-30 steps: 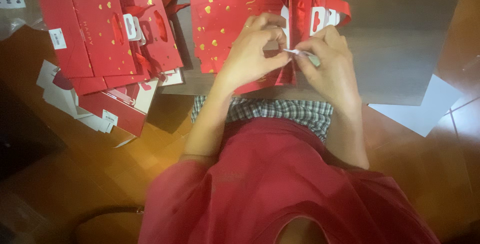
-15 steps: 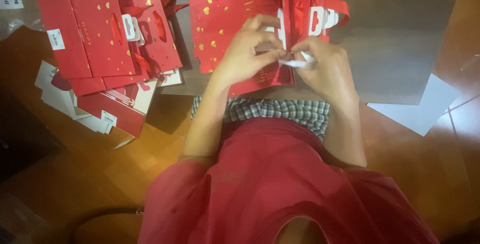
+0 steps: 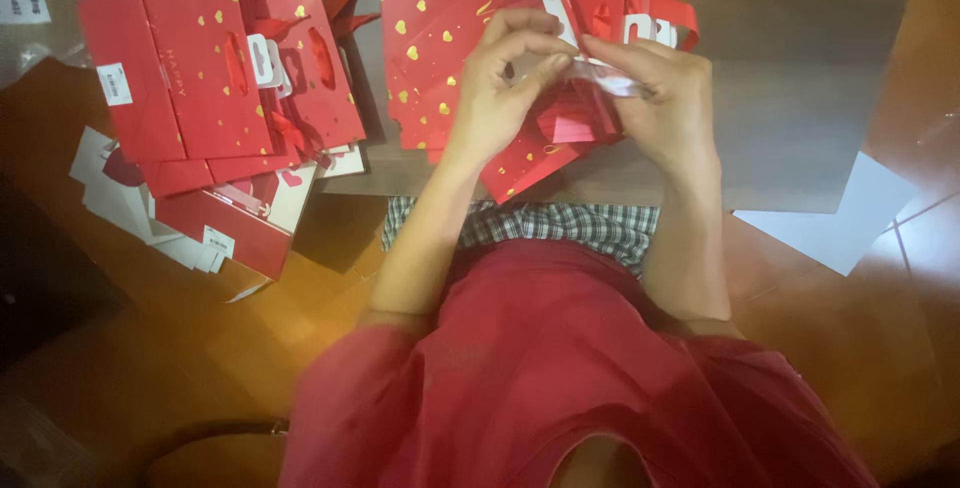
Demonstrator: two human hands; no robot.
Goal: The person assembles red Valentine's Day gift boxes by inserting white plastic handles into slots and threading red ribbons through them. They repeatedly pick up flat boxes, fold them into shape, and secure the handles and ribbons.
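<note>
A thin strip of clear plastic (image 3: 600, 76) is pinched between the fingertips of the left hand (image 3: 505, 78) and the right hand (image 3: 665, 98), just above the grey board (image 3: 800, 98). Beneath the hands, a red gift bag with gold hearts (image 3: 440, 38) is spread on the board. A stack of flat red bags (image 3: 200, 98) is seen left of the board, a white sheet (image 3: 840, 218) at its right corner.
</note>
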